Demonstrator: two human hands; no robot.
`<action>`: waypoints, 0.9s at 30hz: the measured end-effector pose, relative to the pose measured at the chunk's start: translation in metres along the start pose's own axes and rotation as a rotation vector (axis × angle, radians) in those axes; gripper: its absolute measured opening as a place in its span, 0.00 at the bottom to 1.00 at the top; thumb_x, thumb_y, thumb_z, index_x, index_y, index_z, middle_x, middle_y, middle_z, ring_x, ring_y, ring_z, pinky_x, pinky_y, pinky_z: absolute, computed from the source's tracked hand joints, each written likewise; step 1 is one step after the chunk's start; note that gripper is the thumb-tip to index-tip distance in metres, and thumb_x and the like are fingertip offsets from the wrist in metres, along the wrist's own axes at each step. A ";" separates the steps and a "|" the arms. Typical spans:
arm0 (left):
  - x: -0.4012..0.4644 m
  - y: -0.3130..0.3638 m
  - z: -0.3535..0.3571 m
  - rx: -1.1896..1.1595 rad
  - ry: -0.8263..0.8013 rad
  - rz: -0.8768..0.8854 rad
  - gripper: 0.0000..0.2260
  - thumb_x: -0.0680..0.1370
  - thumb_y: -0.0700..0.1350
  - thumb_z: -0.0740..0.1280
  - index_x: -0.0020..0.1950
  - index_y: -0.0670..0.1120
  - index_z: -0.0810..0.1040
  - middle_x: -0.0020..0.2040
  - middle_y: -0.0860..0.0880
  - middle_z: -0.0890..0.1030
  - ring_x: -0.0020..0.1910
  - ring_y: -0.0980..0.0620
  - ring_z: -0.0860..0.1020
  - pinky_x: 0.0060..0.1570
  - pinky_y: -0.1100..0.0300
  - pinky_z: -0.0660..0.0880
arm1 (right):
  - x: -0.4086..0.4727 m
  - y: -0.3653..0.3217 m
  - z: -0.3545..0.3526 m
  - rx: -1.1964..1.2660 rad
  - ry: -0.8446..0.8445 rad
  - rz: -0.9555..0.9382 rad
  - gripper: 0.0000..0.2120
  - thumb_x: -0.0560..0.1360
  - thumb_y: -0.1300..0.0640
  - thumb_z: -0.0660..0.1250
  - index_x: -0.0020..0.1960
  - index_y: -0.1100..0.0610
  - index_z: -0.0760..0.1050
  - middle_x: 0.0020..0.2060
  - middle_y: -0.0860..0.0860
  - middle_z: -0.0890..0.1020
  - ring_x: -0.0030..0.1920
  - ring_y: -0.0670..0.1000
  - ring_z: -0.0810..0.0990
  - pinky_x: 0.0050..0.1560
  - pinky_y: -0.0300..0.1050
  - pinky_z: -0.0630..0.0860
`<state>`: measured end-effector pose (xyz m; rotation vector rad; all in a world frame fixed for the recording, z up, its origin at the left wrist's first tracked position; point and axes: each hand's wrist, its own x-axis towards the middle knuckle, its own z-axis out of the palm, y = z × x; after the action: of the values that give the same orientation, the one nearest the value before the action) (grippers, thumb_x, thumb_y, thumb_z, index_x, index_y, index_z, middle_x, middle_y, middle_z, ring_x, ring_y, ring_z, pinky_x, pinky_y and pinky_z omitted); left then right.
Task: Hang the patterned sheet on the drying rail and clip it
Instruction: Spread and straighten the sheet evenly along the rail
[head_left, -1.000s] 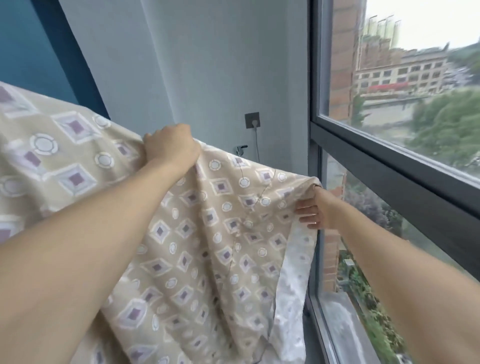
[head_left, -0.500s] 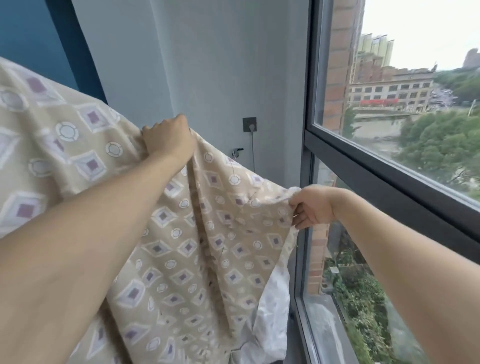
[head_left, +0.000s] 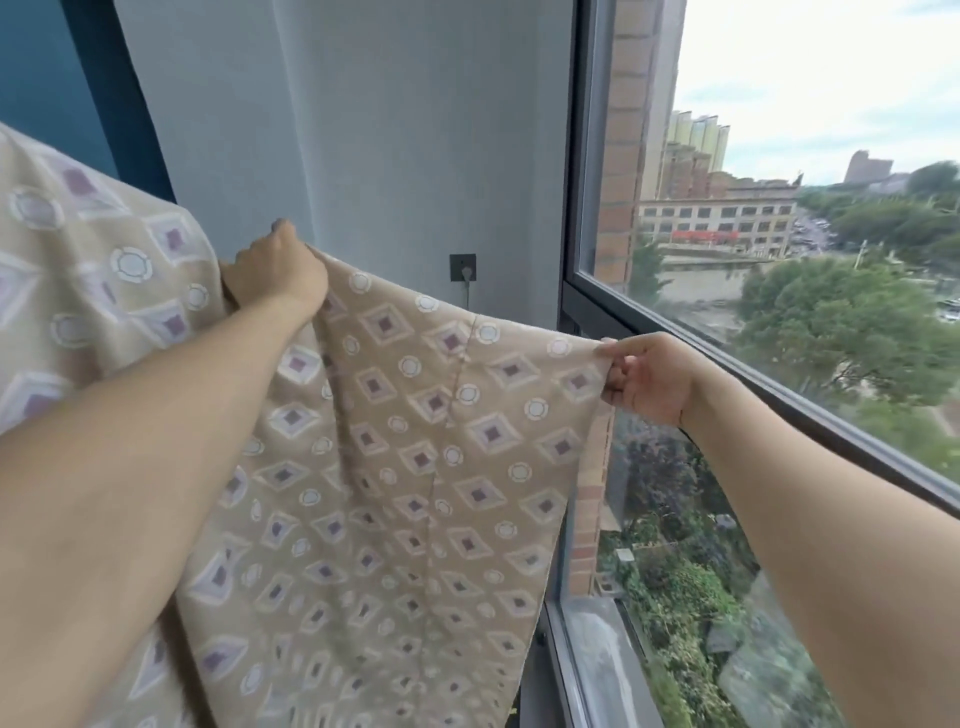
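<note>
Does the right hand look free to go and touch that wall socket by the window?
Probably not as things stand. The right hand pinches a corner of the patterned sheet, stretched taut to the left hand. The wall socket sits beyond the sheet's top edge, so it would have to let go first.

Both my arms reach forward and up, bare to the elbow. My left hand (head_left: 275, 270) is raised higher, knuckles toward me, fingers curled into a fist that grips the patterned sheet (head_left: 415, 441) along its top edge. My right hand (head_left: 649, 376) sits lower and out to the right, thumb on top, pinching the sheet's corner, wrist bent slightly inward.
</note>
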<state>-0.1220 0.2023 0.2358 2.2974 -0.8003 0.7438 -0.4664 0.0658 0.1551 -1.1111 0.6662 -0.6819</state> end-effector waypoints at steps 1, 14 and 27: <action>-0.003 0.003 0.000 0.036 0.000 0.031 0.12 0.78 0.42 0.56 0.59 0.43 0.72 0.58 0.38 0.79 0.60 0.35 0.75 0.62 0.45 0.63 | 0.002 0.000 0.002 0.022 0.080 -0.103 0.11 0.75 0.67 0.59 0.39 0.53 0.68 0.30 0.50 0.67 0.27 0.48 0.65 0.34 0.40 0.70; -0.013 0.010 -0.008 -0.207 0.099 0.216 0.10 0.81 0.45 0.52 0.53 0.43 0.71 0.53 0.37 0.78 0.53 0.33 0.75 0.55 0.43 0.68 | 0.007 -0.046 0.029 -0.536 0.648 -0.386 0.11 0.79 0.60 0.55 0.56 0.59 0.74 0.52 0.58 0.77 0.40 0.49 0.75 0.40 0.42 0.73; -0.060 0.020 0.016 0.062 0.249 0.437 0.12 0.77 0.42 0.55 0.57 0.41 0.72 0.59 0.37 0.73 0.58 0.36 0.69 0.62 0.42 0.61 | 0.013 0.036 0.017 -1.808 0.165 -0.516 0.26 0.69 0.33 0.68 0.48 0.53 0.67 0.43 0.51 0.77 0.43 0.57 0.77 0.40 0.50 0.71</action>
<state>-0.1708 0.2003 0.1924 2.0437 -1.1878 1.2342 -0.4401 0.0758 0.1242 -2.9802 1.1676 -0.4782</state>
